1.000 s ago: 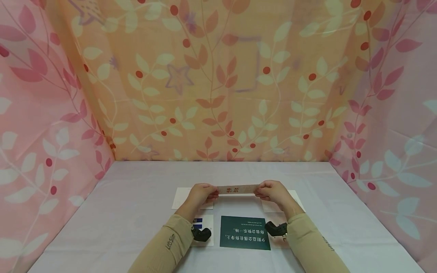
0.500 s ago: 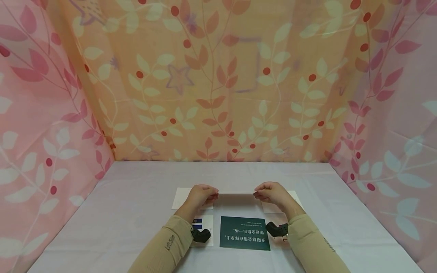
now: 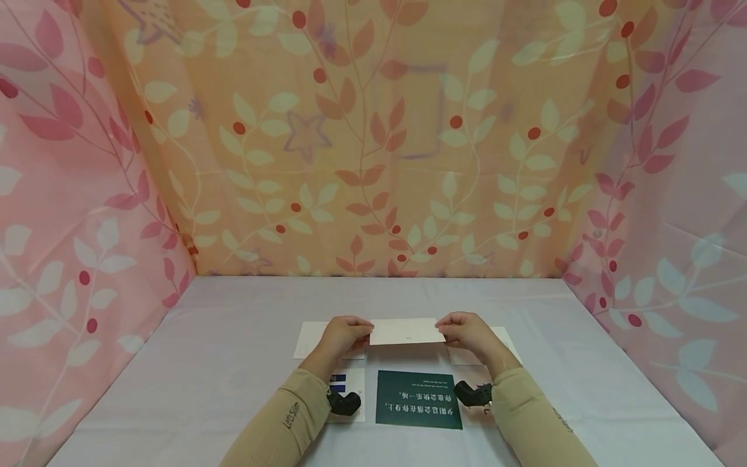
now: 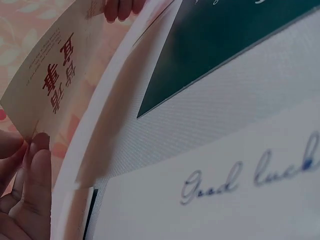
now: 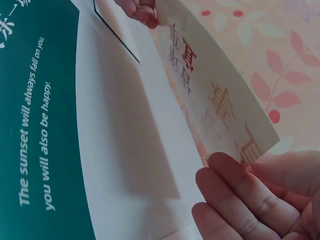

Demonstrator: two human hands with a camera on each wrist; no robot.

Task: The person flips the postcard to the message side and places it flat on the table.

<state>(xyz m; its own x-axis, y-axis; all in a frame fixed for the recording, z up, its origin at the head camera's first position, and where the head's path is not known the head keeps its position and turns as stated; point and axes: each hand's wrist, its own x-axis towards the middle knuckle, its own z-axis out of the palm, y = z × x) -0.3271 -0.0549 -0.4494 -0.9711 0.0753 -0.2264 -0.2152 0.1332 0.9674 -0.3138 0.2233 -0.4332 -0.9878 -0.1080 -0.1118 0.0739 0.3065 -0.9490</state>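
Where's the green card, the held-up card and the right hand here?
Green card (image 3: 417, 399), head view: middle of its printed face.
Held-up card (image 3: 406, 330), head view: middle of its pale face.
Right hand (image 3: 471, 331), head view: back of the hand.

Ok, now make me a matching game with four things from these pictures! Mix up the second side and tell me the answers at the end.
Things:
1. Pale paper card with red characters
2. Dark green paper card with white lettering
3. Pale paper card with blue cursive writing
4. Orange leaf-print fabric backdrop

Matches:
A. Says "Good luck"
B. Behind the white cloth-covered table
C. Held up between the left hand and right hand
D. Mentions the sunset

Pairs: 1-C, 2-D, 3-A, 4-B
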